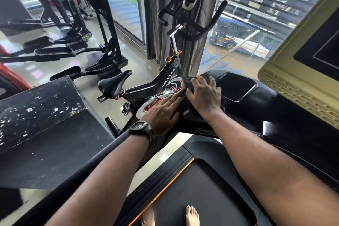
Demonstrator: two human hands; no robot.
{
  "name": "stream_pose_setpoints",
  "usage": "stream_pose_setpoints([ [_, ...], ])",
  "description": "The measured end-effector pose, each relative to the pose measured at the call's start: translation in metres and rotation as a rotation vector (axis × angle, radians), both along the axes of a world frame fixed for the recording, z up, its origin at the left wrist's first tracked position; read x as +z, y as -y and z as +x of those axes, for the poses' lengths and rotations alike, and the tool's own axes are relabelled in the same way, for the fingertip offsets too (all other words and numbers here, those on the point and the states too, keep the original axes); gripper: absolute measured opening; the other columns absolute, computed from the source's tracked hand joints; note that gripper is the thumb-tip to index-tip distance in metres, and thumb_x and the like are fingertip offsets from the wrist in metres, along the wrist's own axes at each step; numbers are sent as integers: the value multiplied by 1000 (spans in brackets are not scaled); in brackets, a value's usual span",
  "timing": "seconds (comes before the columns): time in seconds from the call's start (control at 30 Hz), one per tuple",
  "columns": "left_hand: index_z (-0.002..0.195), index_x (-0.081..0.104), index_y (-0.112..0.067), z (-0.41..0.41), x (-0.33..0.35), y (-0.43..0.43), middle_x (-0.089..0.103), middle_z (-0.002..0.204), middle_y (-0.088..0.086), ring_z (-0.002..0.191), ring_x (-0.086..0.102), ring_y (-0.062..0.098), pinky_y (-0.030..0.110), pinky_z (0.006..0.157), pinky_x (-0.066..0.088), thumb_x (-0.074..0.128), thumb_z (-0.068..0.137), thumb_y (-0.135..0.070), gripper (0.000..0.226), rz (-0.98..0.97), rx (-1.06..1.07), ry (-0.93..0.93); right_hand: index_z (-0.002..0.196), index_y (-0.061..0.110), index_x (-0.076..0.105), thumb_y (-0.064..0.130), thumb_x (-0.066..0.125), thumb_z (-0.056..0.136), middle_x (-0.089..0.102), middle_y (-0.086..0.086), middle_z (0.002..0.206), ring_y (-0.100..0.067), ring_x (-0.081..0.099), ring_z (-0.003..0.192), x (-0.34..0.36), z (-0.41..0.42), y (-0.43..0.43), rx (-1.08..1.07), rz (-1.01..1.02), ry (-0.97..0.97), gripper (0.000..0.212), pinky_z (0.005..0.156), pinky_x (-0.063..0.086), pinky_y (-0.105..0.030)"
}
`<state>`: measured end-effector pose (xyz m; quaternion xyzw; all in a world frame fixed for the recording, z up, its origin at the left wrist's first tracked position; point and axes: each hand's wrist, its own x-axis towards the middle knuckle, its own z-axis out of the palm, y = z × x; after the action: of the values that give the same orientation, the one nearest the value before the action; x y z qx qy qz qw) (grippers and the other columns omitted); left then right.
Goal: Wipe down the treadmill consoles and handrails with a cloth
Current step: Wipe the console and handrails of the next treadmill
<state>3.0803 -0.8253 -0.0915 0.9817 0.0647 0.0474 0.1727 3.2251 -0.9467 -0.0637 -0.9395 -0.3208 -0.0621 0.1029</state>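
Observation:
I stand on a black treadmill, its console (260, 108) in front of me at centre right. A dark cloth (190, 81) lies on the console's left end. My right hand (205, 95) lies on top of the cloth, fingers spread and bent over it. My left hand (162, 112), with a black watch at the wrist, rests flat with straight fingers on the left corner of the console, its fingertips touching the cloth's edge. A recessed cup tray (236, 86) sits just right of the cloth. The left handrail (102, 150) runs down toward me under my left forearm.
A yellow-framed screen (300, 71) rises at right above the console. A black spin bike (146, 88) stands just beyond the console by a curtain and window. Elliptical machines (88, 42) and a person stand at upper left. A scuffed black block (40, 115) sits left. The treadmill belt (192, 196) and my bare feet lie below.

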Motion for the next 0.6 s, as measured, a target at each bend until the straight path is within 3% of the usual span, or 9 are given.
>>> stream_pose_setpoints([
  [0.1, 158, 26, -18, -4, 1, 3, 22, 165, 2, 153, 20, 17, 43, 122, 22, 21, 93, -51, 73, 23, 24, -30, 139, 23, 55, 47, 60, 95, 47, -2, 154, -44, 35, 142, -3, -6, 8, -51, 0, -7, 51, 99, 45, -58],
  [0.23, 157, 30, -16, 2, 8, 6, 25, 164, 3, 151, 25, 20, 38, 123, 23, 21, 87, -49, 78, 41, 30, -37, 141, 25, 54, 48, 54, 96, 48, 2, 153, -41, 37, 139, -1, 6, 12, 165, -131, 59, 51, 99, 43, -54],
  [0.33, 156, 32, -13, 14, 13, 8, 29, 163, 7, 151, 24, 18, 33, 123, 20, 24, 88, -44, 75, 45, 33, -63, 138, 22, 57, 47, 53, 98, 54, -4, 144, -41, 43, 132, 19, 39, 12, 18, -118, -67, 48, 98, 44, -53],
  [0.43, 156, 31, -12, 28, 14, 8, 29, 163, 7, 151, 23, 16, 33, 123, 21, 29, 90, -43, 73, 21, 42, -76, 139, 21, 53, 51, 51, 97, 47, -6, 151, -46, 36, 139, 16, 31, 12, -103, -120, -110, 52, 100, 43, -55],
  [0.53, 157, 28, -13, 40, 11, 7, 27, 164, 6, 152, 22, 15, 35, 122, 23, 28, 90, -46, 75, 26, 43, -84, 146, 24, 47, 54, 47, 96, 38, 0, 159, -44, 28, 146, 2, 16, 11, 31, -175, -22, 59, 105, 39, -57],
  [0.6, 158, 26, -13, 44, 11, 7, 24, 164, 6, 152, 20, 16, 36, 123, 23, 28, 90, -46, 76, 20, 31, -90, 145, 26, 49, 52, 47, 97, 43, 2, 156, -39, 34, 141, 9, 34, 10, 113, -153, -38, 55, 103, 42, -54],
])
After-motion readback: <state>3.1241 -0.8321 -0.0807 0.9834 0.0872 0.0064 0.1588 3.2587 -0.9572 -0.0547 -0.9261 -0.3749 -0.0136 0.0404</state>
